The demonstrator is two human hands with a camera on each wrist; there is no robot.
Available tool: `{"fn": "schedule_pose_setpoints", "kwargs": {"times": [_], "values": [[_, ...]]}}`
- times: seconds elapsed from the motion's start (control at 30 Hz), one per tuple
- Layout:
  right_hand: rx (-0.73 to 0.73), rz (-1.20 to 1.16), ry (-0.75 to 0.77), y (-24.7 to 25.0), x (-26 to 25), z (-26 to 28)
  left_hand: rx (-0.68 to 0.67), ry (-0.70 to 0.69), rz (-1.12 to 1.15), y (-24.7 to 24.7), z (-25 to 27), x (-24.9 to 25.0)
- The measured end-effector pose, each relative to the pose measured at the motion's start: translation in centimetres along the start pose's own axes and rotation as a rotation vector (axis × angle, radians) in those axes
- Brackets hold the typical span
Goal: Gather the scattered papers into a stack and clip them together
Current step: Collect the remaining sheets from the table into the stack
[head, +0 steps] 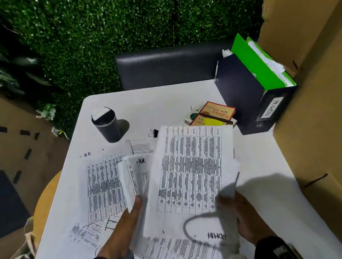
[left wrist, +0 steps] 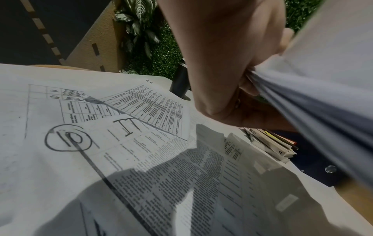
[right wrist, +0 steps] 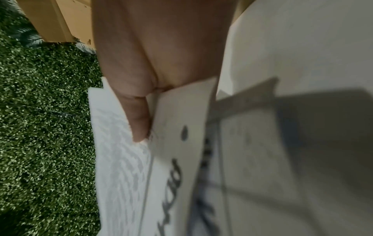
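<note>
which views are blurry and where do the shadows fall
Head view: sharp mid-table, smeared at the plant corner; the right hand throws a dark shadow on the white table. Left wrist view: printed sheets crisp, held papers streaked. Right wrist view: motion-blurred throughout, writing unreadable.

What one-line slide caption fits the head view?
Both hands, left hand and right hand, lift a bundle of printed sheets above scattered papers; binder clip waits.

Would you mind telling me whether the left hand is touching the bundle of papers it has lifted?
Touching. The left wrist view shows the left hand pinching the edge of the lifted papers between thumb and curled fingers.
</note>
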State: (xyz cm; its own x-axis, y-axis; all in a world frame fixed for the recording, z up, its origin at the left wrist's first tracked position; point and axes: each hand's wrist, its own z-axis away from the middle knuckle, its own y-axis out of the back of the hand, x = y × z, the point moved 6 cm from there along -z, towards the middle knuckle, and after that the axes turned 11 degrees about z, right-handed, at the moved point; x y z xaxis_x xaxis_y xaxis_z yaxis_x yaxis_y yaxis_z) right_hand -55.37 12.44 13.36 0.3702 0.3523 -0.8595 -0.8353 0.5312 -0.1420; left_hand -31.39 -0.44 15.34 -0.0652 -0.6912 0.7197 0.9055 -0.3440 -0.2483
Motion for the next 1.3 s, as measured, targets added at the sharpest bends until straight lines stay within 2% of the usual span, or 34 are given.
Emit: {"fn": "schedule_pose_setpoints", "kwargs": {"times": [0.03, 0.1, 0.27, 0.4, 0.53, 0.63, 0.73, 0.83, 1.0, 1.17, 1.3], "values": [[-0.021, 0.000, -0.004, 0.2, 0.0, -0.1, -0.060, -0.017, -0.033, -0.5, -0.1, 0.1], [-0.082, -0.007, -0.002, 0.3, -0.5, -0.2, -0.118, -0.039, 0.052, 0.1, -0.4, 0.2], [-0.060, 0.027, 0.042, 1.4, -2.8, -1.3, -0.014, -0.022, 0.074, 4.0, -3.0, -0.9], [-0.171, 0.085, 0.103, -1.3, -4.0, -1.7, -0.072, -0.075, 0.053, 2.0, -1.4, 0.2], [-0.102, 0.264, 0.130, -3.4, -3.2, -2.0, -0.053, -0.275, -0.127, 1.1, -0.3, 1.6], [0.012, 0.384, 0.201, -4.5, -4.4, -1.4, -0.028, -0.361, -0.081, 1.9, 0.1, 2.7], [0.137, 0.340, 0.263, -5.1, -6.7, -0.5, -0.029, -0.500, -0.076, 2.1, 1.0, 4.6], [0.153, 0.334, 0.302, -6.0, -7.3, -0.2, -0.040, -0.481, -0.041, 2.5, 0.5, 5.1], [-0.026, 0.408, 0.286, -7.9, -5.1, -1.1, -0.052, -0.342, -0.012, 4.9, -1.3, 2.5], [0.030, 0.377, 0.235, -7.5, -4.0, -1.5, -0.110, -0.318, -0.051, 5.1, -1.0, 1.8], [0.005, 0.353, 0.172, -8.8, -2.9, -1.4, -0.122, -0.338, -0.069, 4.1, -1.1, 2.0]]}}
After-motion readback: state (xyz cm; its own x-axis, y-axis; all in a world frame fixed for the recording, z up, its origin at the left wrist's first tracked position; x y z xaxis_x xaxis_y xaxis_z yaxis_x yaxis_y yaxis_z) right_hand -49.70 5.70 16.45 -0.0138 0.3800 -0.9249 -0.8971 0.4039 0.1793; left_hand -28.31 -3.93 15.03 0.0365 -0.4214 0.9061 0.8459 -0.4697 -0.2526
